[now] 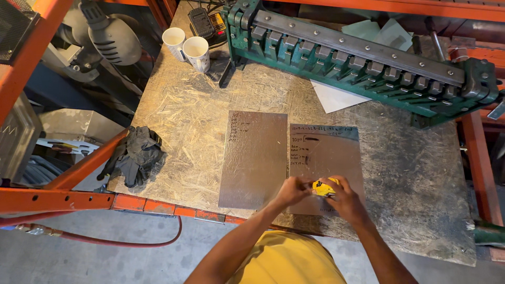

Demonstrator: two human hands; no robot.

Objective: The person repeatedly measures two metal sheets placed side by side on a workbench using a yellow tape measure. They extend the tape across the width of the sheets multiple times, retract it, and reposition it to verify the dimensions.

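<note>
A single head-worn camera looks steeply down from above onto the chipboard workbench top [179,110], fairly near, facing away from the wearer toward the long green metal bending brake [363,58] along the far edge; the grey concrete floor [79,263] shows below

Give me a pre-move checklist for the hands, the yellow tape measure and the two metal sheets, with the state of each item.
1. Tape measure held: ok, the right hand grips it, the left hand touches its end.
2. Blade drawn out: cannot tell, the hands cover it.
3. Right metal sheet flat on the wooden bench top: ok, under both hands.
4. Left metal sheet lies beside it: ok, edges close; touching or not, cannot tell.
5. Written marks on the sheets readable: cannot tell, too small.
6. Cups, black gloves and green bending brake apart from the sheets: ok.
</note>
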